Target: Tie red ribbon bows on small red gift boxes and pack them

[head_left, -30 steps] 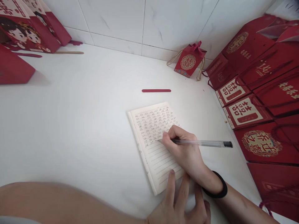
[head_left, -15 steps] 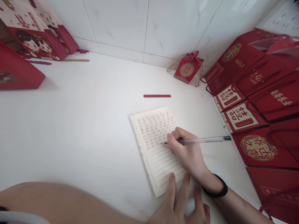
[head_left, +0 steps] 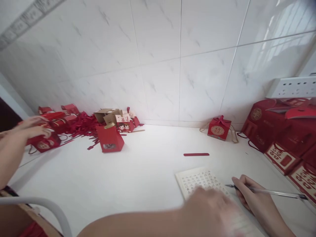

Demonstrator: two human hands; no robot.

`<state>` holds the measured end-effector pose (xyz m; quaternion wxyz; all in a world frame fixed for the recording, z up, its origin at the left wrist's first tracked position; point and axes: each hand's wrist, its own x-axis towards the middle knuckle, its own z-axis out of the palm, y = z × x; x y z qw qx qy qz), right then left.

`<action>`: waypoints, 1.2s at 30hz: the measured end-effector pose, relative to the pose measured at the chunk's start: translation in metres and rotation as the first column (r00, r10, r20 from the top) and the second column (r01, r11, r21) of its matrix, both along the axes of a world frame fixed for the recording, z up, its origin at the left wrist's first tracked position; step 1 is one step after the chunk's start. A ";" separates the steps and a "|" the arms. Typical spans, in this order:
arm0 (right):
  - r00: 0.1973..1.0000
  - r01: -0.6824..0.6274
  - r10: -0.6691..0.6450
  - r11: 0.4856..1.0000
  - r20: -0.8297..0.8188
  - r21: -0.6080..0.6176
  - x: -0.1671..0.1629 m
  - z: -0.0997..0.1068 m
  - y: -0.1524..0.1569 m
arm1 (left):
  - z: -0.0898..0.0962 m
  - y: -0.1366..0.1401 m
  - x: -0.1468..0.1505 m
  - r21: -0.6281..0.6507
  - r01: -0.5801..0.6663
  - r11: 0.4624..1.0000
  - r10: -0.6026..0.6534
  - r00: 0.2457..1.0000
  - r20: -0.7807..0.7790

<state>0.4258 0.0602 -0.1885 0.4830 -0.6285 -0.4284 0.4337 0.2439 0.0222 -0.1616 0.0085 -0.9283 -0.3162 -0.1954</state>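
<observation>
My right hand (head_left: pixel 259 204) pinches a clear-barrelled pen (head_left: pixel 278 193), its tip beside the right edge of a lined notebook (head_left: pixel 197 177). Rows of handwritten numbers cover the visible part of the page. Across the notebook's lower part reaches my left hand (head_left: pixel 209 209), smeared by motion, so its fingers cannot be made out. A pale blur that looks like paper shows beside it, at the bottom. Beyond the notebook lies a flat dark-red stick (head_left: pixel 196 154).
At the left, another person's hands (head_left: pixel 34 130) are at a red box (head_left: pixel 46 141). Near them are a heap of red ribbons (head_left: pixel 82 123) and a red carton (head_left: pixel 110 140). A small beribboned box (head_left: pixel 218 128) stands by the wall. Red gift bags (head_left: pixel 266 128) line the right side.
The view has tilted up and swung left, showing the other person and more boxes. My right hand has lifted the pen off the page to its right; my left hand has moved over the notebook.
</observation>
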 end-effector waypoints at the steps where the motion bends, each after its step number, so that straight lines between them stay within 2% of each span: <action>1: 1.000 -0.011 0.011 1.000 0.015 -0.001 0.000 -0.001 0.000 | 0.017 0.027 -0.021 0.023 -0.097 0.995 0.096 0.995 0.030; 2: 0.999 -0.020 0.020 1.000 0.027 -0.003 0.000 -0.002 0.000 | 0.033 0.053 -0.047 0.073 -0.205 0.976 0.202 0.978 0.049; 3: 0.999 -0.027 0.027 1.000 0.039 -0.003 0.000 -0.002 0.000 | 0.047 0.077 -0.076 0.115 -0.344 0.932 0.337 0.939 0.075; 4: 0.998 -0.034 0.034 0.999 0.052 -0.004 0.000 -0.002 0.000 | 0.059 0.097 -0.108 0.139 -0.499 0.855 0.488 0.866 0.110; 5: 0.997 -0.038 0.038 0.999 0.065 -0.004 0.000 -0.002 0.001 | 0.068 0.112 -0.141 0.155 -0.647 0.746 0.629 0.762 0.154; 7: 0.995 -0.052 0.053 0.999 0.083 -0.006 0.000 -0.003 0.002 | 0.081 0.128 -0.204 0.170 -0.850 0.499 0.809 0.527 0.259; 8: 0.995 -0.057 0.057 0.998 0.087 -0.009 0.000 -0.003 0.003 | 0.085 0.129 -0.232 0.168 -0.903 0.394 0.848 0.428 0.311; 10: 0.994 -0.065 0.067 0.998 0.087 -0.027 0.000 -0.004 0.005 | 0.092 0.125 -0.275 0.077 -0.968 0.238 0.893 0.250 0.374; 11: 0.994 -0.068 0.071 0.997 0.086 -0.036 0.000 -0.005 0.006 | 0.094 0.122 -0.292 -0.002 -0.983 0.184 0.909 0.169 0.381; 12: 0.994 -0.070 0.074 0.997 0.085 -0.042 0.000 -0.006 0.007 | 0.097 0.118 -0.305 -0.071 -0.984 0.162 0.925 0.126 0.359; 13: 0.994 -0.067 0.070 0.997 0.083 -0.044 0.001 -0.006 0.008 | 0.100 0.114 -0.315 -0.123 -0.980 0.159 0.938 0.111 0.330; 15: 0.996 -0.059 0.061 0.998 0.072 -0.037 0.001 -0.008 0.008 | 0.108 0.109 -0.329 -0.164 -0.965 0.206 0.953 0.160 0.258; 17: 0.997 -0.047 0.048 0.999 0.061 -0.019 0.001 -0.008 0.008 | 0.115 0.105 -0.334 -0.166 -0.944 0.285 0.947 0.250 0.200; 19: 0.998 -0.040 0.039 0.999 0.050 0.009 0.000 -0.007 0.007 | 0.121 0.101 -0.330 -0.175 -0.906 0.386 0.920 0.362 0.154; 22: 0.999 -0.021 0.019 0.998 0.042 0.056 -0.004 0.001 0.004 | 0.122 0.089 -0.302 -0.201 -0.820 0.536 0.844 0.520 0.131; 25: 0.998 -0.043 0.034 0.984 0.054 0.170 -0.013 0.018 -0.007 | 0.112 0.066 -0.251 -0.244 -0.701 0.670 0.739 0.660 0.135; 27: 0.990 -0.107 0.076 0.955 0.121 0.276 -0.025 0.033 -0.018 | 0.105 0.044 -0.214 -0.320 -0.555 0.767 0.621 0.768 0.155; 29: 0.961 -0.232 0.149 0.894 0.235 0.384 -0.044 0.048 -0.031 | 0.102 0.021 -0.183 -0.385 -0.433 0.815 0.528 0.829 0.186; 30: 0.938 -0.306 0.183 0.836 0.294 0.456 -0.055 0.054 -0.038 | 0.102 0.010 -0.170 -0.406 -0.384 0.829 0.490 0.849 0.198; 32: 0.900 -0.418 0.224 0.681 0.373 0.601 -0.080 0.066 -0.049 | 0.106 -0.011 -0.152 -0.430 -0.298 0.852 0.416 0.885 0.211; 33: 0.883 -0.464 0.261 0.606 0.390 0.646 -0.092 0.072 -0.053 | 0.109 -0.019 -0.147 -0.434 -0.261 0.862 0.379 0.901 0.212; 34: 0.867 -0.498 0.303 0.554 0.395 0.667 -0.102 0.077 -0.057 | 0.112 -0.027 -0.144 -0.438 -0.232 0.868 0.349 0.914 0.209; 36: 0.846 -0.526 0.388 0.493 0.366 0.693 -0.119 0.088 -0.061 | 0.117 -0.039 -0.141 -0.453 -0.200 0.869 0.313 0.930 0.191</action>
